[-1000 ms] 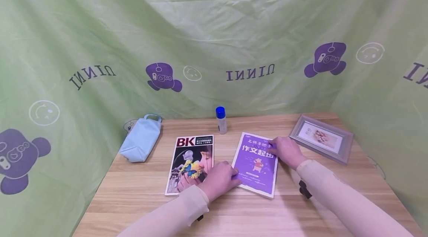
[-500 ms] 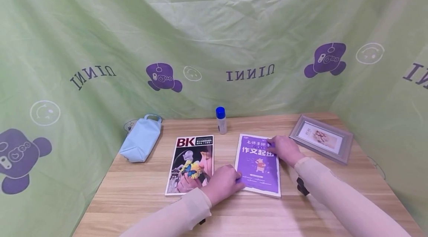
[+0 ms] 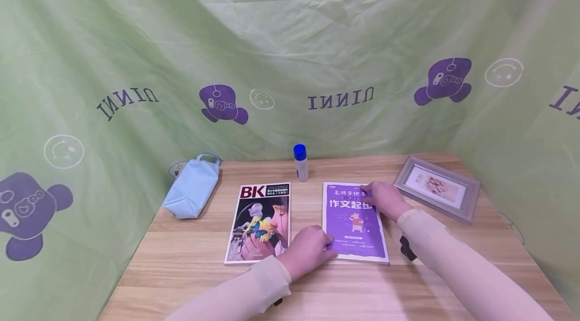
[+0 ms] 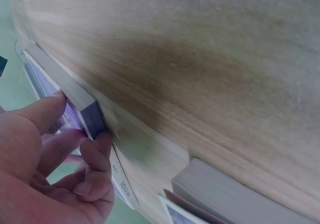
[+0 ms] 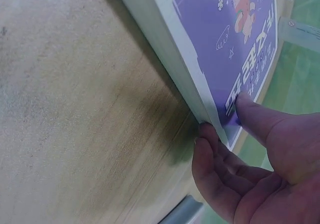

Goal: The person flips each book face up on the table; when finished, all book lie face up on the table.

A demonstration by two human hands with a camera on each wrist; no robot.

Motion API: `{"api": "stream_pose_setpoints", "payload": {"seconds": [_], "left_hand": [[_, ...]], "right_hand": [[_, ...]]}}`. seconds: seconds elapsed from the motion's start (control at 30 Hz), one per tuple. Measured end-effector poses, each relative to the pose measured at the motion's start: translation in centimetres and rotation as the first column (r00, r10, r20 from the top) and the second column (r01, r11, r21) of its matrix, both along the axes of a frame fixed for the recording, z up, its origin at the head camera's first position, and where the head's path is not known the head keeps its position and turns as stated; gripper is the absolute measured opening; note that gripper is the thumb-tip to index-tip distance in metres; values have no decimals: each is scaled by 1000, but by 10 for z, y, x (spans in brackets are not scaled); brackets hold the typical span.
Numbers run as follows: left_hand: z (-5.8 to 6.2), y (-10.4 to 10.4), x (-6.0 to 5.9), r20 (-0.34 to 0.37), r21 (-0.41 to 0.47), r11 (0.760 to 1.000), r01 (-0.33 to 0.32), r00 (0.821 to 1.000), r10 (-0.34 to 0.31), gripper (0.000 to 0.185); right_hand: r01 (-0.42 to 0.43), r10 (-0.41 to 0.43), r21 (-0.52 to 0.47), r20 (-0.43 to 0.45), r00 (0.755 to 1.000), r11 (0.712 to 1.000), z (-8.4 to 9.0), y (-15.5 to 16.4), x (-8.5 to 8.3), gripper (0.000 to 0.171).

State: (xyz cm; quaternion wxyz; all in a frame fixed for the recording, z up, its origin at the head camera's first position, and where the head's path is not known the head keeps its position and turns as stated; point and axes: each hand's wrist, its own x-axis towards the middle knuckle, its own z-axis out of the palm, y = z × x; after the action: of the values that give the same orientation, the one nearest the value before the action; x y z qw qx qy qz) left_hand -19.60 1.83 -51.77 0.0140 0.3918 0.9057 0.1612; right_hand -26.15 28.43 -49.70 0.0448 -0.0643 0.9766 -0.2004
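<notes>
A purple book (image 3: pixel 352 228) with white Chinese lettering and a small cartoon animal lies cover up on the wooden table. At its lower left, my left hand (image 3: pixel 308 251) pinches it; in the left wrist view the thumb (image 4: pixel 47 108) lies on the cover and curled fingers touch the spine. My right hand (image 3: pixel 388 201) grips the upper right edge. From the right wrist, that thumb (image 5: pixel 255 116) presses the cover while the fingertips meet the page side. Just left of the book lies a second book (image 3: pixel 258 223) marked BK, apart from it.
Behind the books stands a blue-capped bottle (image 3: pixel 301 162). A light blue pouch (image 3: pixel 192 187) lies at the back left, and a grey picture frame (image 3: pixel 437 187) at the back right. Green printed cloth (image 3: pixel 281 49) hangs behind the table (image 3: pixel 317 296).
The purple book has turned from slanted to nearly straight, its lower end shifting right. My left hand has moved slightly right with it; the right hand keeps its hold near the upper right.
</notes>
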Motion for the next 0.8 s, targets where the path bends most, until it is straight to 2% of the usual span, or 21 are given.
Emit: {"api": "stream_pose_setpoints", "payload": {"seconds": [0.47,0.6,0.67,0.8], "left_hand": [[2,3,4,-38,-50,998,25,999,-27,27],[3,2,4,-22,-62,998,19,1000,-20,29],[4,1,2,-2,-66,998,23,1000,-23,31],[8,-3,-4,54,-43,999,33,998,-31,23]], "right_hand": [[-31,31,-1,-26,999,1000,-3,-1,-1,48],[-24,24,-6,1,1000,1000,-5,-3,0,48],[-19,19,15,2,1000,1000,-7,-4,0,49],[5,-3,76,-25,1000,997,-13,-9,4,48]]}}
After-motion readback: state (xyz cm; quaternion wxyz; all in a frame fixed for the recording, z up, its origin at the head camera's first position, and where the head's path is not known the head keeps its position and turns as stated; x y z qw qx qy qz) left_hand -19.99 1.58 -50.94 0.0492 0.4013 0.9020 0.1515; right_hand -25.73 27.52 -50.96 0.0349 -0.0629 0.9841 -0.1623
